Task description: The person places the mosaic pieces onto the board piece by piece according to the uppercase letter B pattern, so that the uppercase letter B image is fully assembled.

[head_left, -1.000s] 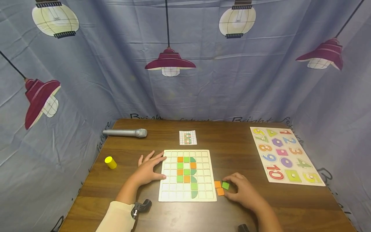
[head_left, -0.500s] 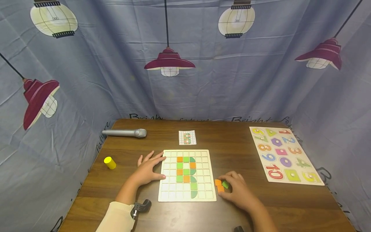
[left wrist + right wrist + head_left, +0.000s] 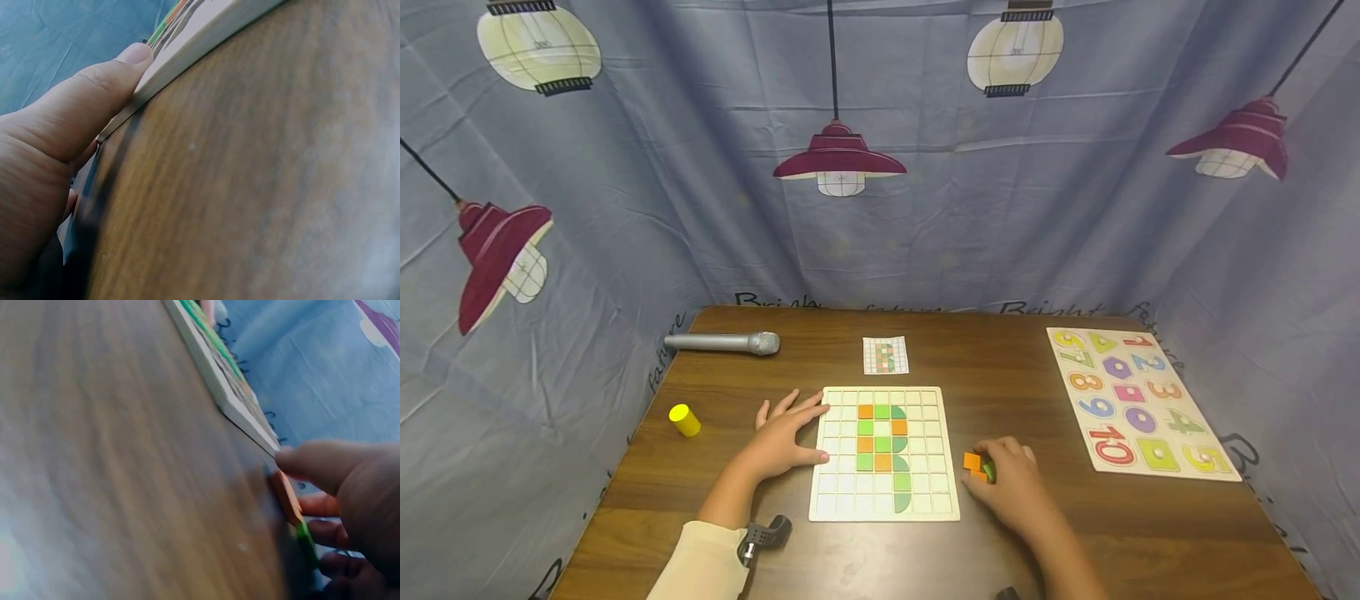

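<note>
A pale wooden grid board (image 3: 842, 492) bears orange, bright green and dark green pieces set in its squares. My left hand (image 3: 778, 442) rests at the board's left edge with fingers spread. Its thumb (image 3: 119, 78) lies on the rim in the left wrist view. Beyond the board's right edge, my right hand (image 3: 1011, 483) curls its thumb and fingers round a small cluster of square tiles. Two orange tiles (image 3: 972, 461) and a green tile (image 3: 988, 472) show there. In the right wrist view, an orange tile (image 3: 287, 499) and a green tile (image 3: 306, 544) stand against the fingers.
Behind the board lies a small printed pattern card (image 3: 886, 356). A silver microphone (image 3: 726, 343) and a yellow cylinder (image 3: 685, 421) are on the left of the table (image 3: 1000, 375). To the right lies a number puzzle board (image 3: 1138, 408). A patterned curtain (image 3: 880, 250) hangs behind.
My right hand has closed in round the orange and green tiles, which have drawn together and shifted slightly away from me. The left hand stays in place on the board.
</note>
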`<action>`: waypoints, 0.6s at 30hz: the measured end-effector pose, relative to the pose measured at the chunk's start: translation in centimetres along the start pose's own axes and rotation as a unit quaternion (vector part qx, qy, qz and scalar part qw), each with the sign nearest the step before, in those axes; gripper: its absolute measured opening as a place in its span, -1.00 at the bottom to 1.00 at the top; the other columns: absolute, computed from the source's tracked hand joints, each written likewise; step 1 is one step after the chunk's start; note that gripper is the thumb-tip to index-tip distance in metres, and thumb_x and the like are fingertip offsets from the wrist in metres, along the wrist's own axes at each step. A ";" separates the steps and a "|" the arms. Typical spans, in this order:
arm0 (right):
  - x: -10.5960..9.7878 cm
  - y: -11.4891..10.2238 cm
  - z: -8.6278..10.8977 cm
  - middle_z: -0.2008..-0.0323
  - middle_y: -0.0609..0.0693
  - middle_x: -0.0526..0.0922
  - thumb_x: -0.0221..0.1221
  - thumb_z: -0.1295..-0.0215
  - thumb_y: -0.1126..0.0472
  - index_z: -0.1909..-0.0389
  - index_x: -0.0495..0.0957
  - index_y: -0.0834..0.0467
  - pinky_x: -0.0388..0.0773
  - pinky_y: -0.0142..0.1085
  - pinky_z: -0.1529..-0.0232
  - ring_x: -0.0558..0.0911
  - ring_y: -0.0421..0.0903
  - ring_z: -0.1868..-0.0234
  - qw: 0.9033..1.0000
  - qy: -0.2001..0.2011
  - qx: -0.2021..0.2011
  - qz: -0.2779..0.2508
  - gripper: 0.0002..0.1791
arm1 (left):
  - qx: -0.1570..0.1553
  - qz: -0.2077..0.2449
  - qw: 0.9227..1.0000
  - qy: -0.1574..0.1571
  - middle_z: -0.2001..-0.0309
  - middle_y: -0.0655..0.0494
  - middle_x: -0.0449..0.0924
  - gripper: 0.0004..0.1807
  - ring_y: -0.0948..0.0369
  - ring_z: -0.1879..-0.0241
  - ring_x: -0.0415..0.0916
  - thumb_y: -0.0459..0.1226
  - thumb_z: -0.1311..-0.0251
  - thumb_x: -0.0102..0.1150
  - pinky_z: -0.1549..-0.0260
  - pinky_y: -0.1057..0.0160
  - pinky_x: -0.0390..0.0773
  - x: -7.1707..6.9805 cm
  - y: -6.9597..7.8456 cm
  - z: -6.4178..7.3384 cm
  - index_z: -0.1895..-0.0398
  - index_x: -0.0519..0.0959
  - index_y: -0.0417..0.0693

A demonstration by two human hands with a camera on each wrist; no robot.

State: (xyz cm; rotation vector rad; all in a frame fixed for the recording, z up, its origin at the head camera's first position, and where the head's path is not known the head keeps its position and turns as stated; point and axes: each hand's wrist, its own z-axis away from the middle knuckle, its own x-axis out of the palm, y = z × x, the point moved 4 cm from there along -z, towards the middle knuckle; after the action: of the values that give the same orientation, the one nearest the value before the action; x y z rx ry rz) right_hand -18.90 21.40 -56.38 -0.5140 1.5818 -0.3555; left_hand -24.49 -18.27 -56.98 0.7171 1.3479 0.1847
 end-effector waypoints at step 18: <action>0.4 -1.9 -0.1 0.09 0.12 0.73 0.51 -0.15 0.09 0.09 0.73 0.19 0.58 0.00 0.06 0.57 0.11 0.08 0.998 0.026 0.059 0.017 -0.63 | 0.000 0.002 1.000 -0.002 -0.66 0.24 0.13 -0.01 -0.12 -0.69 -0.18 0.17 -0.02 0.56 -0.47 -0.44 -0.50 0.0 0.1 0.0 -0.57 0.38 0.30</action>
State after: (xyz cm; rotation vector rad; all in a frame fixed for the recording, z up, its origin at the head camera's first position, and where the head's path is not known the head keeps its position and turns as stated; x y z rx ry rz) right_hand -18.76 19.60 -55.72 -0.3895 1.6067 -0.4358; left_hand -24.45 -18.17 -56.96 0.7195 1.3422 0.1864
